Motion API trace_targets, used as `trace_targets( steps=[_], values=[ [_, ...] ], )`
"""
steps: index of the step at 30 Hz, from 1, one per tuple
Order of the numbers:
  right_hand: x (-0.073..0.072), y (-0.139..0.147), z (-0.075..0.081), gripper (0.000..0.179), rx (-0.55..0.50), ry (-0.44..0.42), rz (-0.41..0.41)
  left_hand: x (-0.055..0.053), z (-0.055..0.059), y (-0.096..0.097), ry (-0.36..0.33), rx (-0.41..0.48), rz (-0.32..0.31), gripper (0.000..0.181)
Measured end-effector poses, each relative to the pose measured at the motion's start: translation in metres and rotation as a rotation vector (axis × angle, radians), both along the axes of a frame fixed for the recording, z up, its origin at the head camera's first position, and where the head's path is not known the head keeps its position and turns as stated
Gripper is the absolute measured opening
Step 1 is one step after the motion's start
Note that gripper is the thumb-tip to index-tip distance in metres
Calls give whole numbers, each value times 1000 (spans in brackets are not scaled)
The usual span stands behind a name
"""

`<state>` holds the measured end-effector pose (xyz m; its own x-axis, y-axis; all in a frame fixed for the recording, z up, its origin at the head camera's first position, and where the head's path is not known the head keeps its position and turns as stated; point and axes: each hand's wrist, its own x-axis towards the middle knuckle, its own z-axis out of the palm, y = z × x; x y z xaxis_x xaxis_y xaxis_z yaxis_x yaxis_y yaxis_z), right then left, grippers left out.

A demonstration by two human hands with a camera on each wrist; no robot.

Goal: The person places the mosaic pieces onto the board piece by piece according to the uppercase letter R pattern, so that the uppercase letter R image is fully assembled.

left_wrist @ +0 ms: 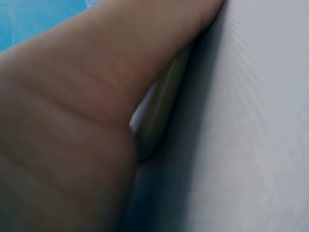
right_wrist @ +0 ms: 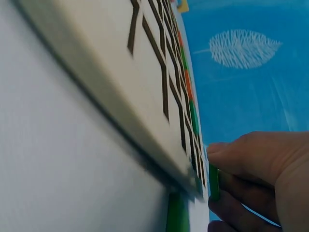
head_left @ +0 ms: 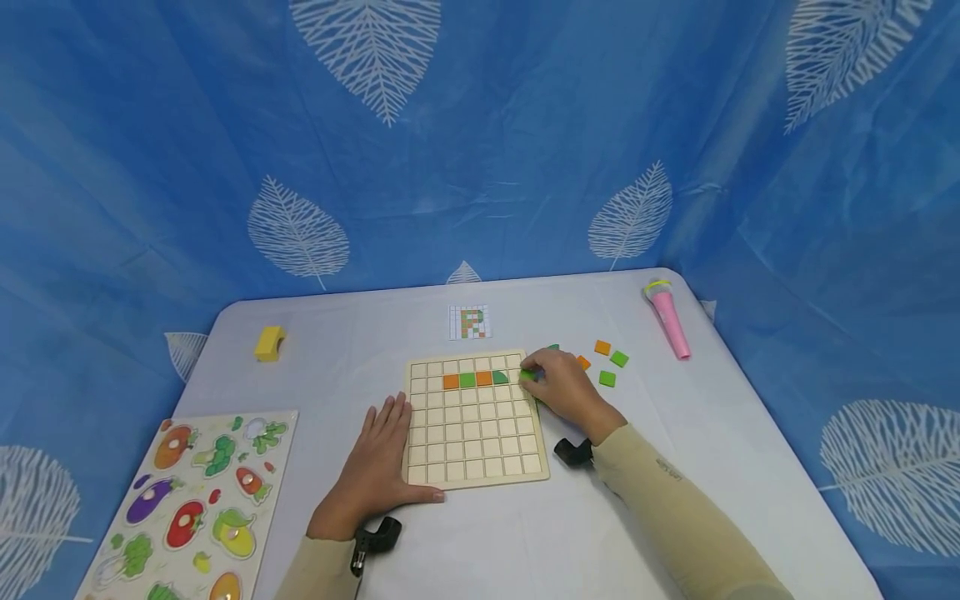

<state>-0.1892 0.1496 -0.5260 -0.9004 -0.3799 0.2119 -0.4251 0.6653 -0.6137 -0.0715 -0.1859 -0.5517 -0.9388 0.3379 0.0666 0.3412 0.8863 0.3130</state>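
Observation:
A wooden grid board (head_left: 480, 485) lies on the table. Near its top is a row of orange tile (head_left: 451, 382), green tile (head_left: 467, 380), orange tile (head_left: 483, 378) and a dark green rounded tile (head_left: 500, 377). My right hand (head_left: 564, 385) pinches a light green tile (right_wrist: 214, 182) between thumb and fingers, just over the board's upper right edge. At the board's left side rests my left hand (head_left: 378, 467), fingers straight along the edge and thumb by the front corner. The left wrist view shows mostly the blurred hand and the board's side.
Loose orange (head_left: 602, 347) and green tiles (head_left: 618, 358) lie right of the board. A small pattern card (head_left: 469, 322) sits behind it. A pink toy microphone (head_left: 670, 323) is at far right, a yellow block (head_left: 269, 343) at back left, a vegetable puzzle board (head_left: 187, 467) at front left.

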Motion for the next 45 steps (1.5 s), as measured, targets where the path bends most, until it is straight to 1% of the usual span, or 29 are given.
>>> trace_targets(
  steps=[5, 10, 16, 23, 29, 37, 41, 45],
  values=[
    [7, -12, 3, 21, 31, 10, 65, 0, 0, 0, 0, -4, -1, 155],
    [11, -20, 4, 19, 26, 19, 132, 0, -1, -1, 14, 0, -5, 155],
    [12, -26, 1, 17, 18, 3, 173, -1, 0, -1, 11, -1, -4, 155],
    [12, -29, -1, 18, 14, 29, 187, -1, 2, -1, 0, -6, -4, 157],
    [12, -29, -1, 16, 20, 45, 177, -2, 1, -2, -9, -7, -5, 157],
    [12, -29, -2, 18, -10, 72, 179, -3, 0, -3, 0, -5, -10, 156],
    [12, -29, -3, 16, -15, 58, 170, -3, 0, -3, 11, -1, -10, 155],
    [12, -31, -2, 13, -17, 45, 159, -3, 0, -4, -8, -14, -3, 157]
  ],
)
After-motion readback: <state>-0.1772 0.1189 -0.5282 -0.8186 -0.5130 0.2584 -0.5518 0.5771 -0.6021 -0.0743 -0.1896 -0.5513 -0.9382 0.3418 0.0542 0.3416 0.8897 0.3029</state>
